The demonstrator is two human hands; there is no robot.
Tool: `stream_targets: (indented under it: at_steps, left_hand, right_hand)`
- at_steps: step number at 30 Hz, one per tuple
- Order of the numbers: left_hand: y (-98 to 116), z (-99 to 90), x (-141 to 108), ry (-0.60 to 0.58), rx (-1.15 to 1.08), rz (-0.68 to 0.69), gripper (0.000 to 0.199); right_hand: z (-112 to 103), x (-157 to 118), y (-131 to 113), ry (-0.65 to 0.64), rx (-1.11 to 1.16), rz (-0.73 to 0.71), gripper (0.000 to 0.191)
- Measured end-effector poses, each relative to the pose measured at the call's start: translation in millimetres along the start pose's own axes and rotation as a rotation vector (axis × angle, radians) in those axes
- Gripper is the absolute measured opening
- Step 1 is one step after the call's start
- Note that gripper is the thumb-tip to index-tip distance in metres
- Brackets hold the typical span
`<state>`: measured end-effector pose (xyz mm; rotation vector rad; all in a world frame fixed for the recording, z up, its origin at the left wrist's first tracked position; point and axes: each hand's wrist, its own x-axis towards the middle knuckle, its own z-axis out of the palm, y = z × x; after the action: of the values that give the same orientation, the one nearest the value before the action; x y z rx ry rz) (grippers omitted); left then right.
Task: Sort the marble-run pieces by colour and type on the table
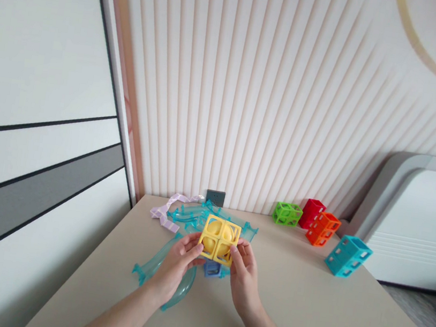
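Between my two hands is a yellow toy block [219, 238] with open square frames and rounded yellow shapes inside. My left hand [179, 263] grips its left side, thumb on the near face. On the right side, my right hand [243, 272] holds it the same way. Below the yellow block, a small blue block [212, 269] shows in part. Clear teal track pieces [194, 214] lie behind the block, partly hidden by it. A curved teal track piece [155, 260] lies under and beside my left hand, which covers some of it.
A green block [287, 214], a red block [311, 213], an orange block [323, 229] and a teal block [348, 256] stand on the table's right side. A folded lilac strip [168, 210] lies at the back left. Behind the table [290, 309] is a ribbed wall [244, 91] with a dark socket [215, 198].
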<state>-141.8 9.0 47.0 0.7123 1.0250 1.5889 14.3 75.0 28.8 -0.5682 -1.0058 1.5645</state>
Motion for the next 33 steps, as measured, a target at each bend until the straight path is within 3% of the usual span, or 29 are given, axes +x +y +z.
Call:
stream_targets:
  at_steps: [7, 11, 16, 26, 33]
  left_hand:
    - [1.2, 1.6, -0.7, -0.012, -0.025, 0.011, 0.050]
    - [1.8, 2.6, -2.3, -0.078, -0.064, -0.004, 0.052]
    - [-3.2, 2.4, -2.9, -0.116, -0.116, -0.023, 0.066]
    - [-7.6, 1.7, -3.7, -0.089, -0.023, 0.044, 0.069]
    - [-6.2, 3.0, -3.0, -0.158, -0.023, 0.077, 0.070]
  right_hand:
    - [-0.8, 0.8, 0.3, 0.001, -0.001, 0.002, 0.027]
    - [0.0, 1.0, -1.7, -0.006, -0.004, 0.002, 0.028]
    - [2.4, -0.2, -2.6, -0.058, -0.012, 0.037, 0.030]
    - [6.7, -2.5, -5.9, -0.113, -0.028, 0.060, 0.032]
    - [5.2, -2.2, -8.3, -0.178, -0.058, 0.041, 0.033]
